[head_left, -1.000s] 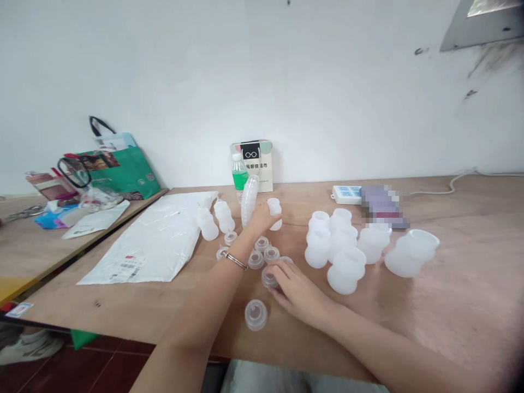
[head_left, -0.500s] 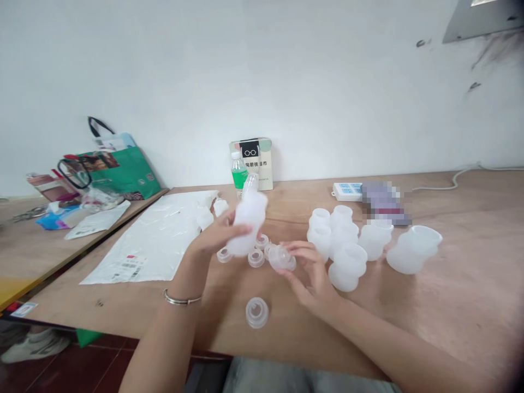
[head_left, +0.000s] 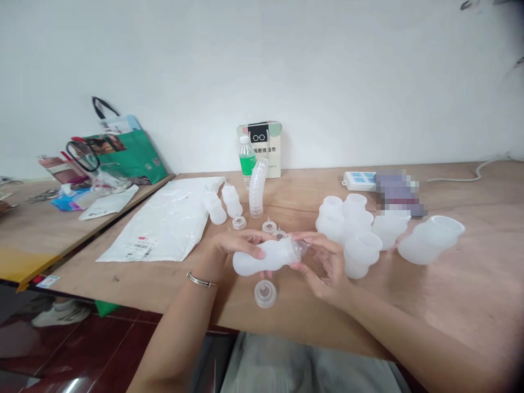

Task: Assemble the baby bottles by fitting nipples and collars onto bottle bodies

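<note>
My left hand (head_left: 241,245) is closed around a frosted white baby bottle (head_left: 262,257), held on its side above the table. At the bottle's mouth, my right hand (head_left: 323,261) grips a clear nipple cap (head_left: 298,249), which meets the bottle's neck. How far it is threaded I cannot tell. Below the bottle a loose nipple cap (head_left: 265,294) lies on the wood. More caps lie just behind my hands, one of them a cap (head_left: 239,222) near the bag. To the right stand several open frosted bottles, including a bottle (head_left: 362,254) near my right hand.
A white plastic mailing bag (head_left: 159,224) lies at left, with two capped bottles (head_left: 232,201) by its edge. Behind are a curved stack of clear pieces (head_left: 257,188), a green-labelled water bottle (head_left: 246,161), a paper bag (head_left: 270,147) and a power strip (head_left: 360,180).
My left hand has lowered the bottle and turned it sideways. My right hand has brought the cap to its mouth. The view has shifted slightly.
</note>
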`<state>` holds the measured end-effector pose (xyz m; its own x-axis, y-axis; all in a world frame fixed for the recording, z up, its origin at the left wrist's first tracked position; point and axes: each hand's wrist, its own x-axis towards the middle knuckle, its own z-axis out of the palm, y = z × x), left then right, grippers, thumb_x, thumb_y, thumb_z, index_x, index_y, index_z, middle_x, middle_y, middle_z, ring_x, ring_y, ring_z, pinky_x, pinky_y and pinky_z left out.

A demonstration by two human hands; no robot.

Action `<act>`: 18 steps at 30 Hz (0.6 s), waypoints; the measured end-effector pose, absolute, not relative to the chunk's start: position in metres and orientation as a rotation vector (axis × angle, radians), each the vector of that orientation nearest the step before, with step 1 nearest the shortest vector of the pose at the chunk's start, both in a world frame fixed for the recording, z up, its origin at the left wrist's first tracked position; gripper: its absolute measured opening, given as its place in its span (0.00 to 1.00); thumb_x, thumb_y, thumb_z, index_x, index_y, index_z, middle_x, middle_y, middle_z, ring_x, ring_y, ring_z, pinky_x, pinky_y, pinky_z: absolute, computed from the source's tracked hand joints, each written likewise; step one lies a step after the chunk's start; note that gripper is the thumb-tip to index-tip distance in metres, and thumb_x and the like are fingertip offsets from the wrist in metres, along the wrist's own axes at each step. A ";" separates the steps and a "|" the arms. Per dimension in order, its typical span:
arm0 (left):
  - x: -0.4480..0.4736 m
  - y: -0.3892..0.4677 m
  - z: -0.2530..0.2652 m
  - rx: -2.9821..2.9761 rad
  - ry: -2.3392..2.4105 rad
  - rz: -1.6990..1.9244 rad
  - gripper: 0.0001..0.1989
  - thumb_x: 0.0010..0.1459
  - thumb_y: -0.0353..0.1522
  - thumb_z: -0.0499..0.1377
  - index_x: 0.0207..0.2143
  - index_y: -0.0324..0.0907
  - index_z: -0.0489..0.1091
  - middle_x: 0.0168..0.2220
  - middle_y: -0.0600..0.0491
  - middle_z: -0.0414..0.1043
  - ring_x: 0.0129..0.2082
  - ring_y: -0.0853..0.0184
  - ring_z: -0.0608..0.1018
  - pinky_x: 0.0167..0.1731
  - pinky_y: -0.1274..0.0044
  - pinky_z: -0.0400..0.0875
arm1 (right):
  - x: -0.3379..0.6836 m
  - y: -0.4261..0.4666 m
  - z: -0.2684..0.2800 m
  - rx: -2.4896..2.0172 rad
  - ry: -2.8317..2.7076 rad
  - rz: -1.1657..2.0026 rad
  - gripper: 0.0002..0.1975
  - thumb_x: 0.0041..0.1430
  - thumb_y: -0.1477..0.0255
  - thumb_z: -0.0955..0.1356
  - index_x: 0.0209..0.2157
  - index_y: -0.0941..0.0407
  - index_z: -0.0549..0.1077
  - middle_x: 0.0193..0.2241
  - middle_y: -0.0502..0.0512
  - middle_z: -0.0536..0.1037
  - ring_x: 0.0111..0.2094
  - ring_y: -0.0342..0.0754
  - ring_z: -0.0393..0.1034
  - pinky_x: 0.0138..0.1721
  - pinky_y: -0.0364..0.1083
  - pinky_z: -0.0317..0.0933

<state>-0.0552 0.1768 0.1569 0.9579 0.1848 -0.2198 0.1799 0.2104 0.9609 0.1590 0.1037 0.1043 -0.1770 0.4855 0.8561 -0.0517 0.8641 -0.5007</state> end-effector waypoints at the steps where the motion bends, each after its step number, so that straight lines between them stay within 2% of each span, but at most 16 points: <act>1: -0.056 0.177 0.155 1.345 0.320 0.002 0.26 0.51 0.41 0.64 0.50 0.38 0.65 0.35 0.46 0.77 0.31 0.63 0.80 0.31 0.74 0.74 | 0.160 0.104 0.104 -0.349 -1.692 0.500 0.30 0.55 0.83 0.67 0.55 0.47 0.56 0.49 0.60 0.68 0.52 0.54 0.66 0.46 0.57 0.69; 7: -0.055 0.175 0.154 1.243 0.358 -0.004 0.25 0.51 0.44 0.62 0.45 0.35 0.68 0.31 0.45 0.77 0.30 0.61 0.80 0.28 0.75 0.75 | 0.162 0.105 0.102 -0.387 -1.712 0.510 0.32 0.55 0.83 0.68 0.57 0.47 0.55 0.50 0.59 0.70 0.52 0.53 0.67 0.47 0.55 0.69; 11: -0.054 0.174 0.156 1.237 0.376 0.002 0.25 0.52 0.45 0.61 0.43 0.33 0.69 0.29 0.45 0.77 0.29 0.61 0.80 0.29 0.74 0.76 | 0.163 0.106 0.104 -0.386 -1.756 0.415 0.33 0.53 0.82 0.69 0.56 0.46 0.56 0.49 0.58 0.71 0.52 0.53 0.67 0.48 0.57 0.68; 18: -0.058 0.178 0.147 1.265 0.386 0.084 0.24 0.48 0.40 0.66 0.44 0.37 0.68 0.32 0.47 0.77 0.29 0.62 0.80 0.27 0.75 0.76 | 0.163 0.104 0.108 -0.454 -1.766 0.561 0.29 0.55 0.81 0.68 0.55 0.48 0.58 0.49 0.59 0.68 0.51 0.51 0.66 0.45 0.52 0.68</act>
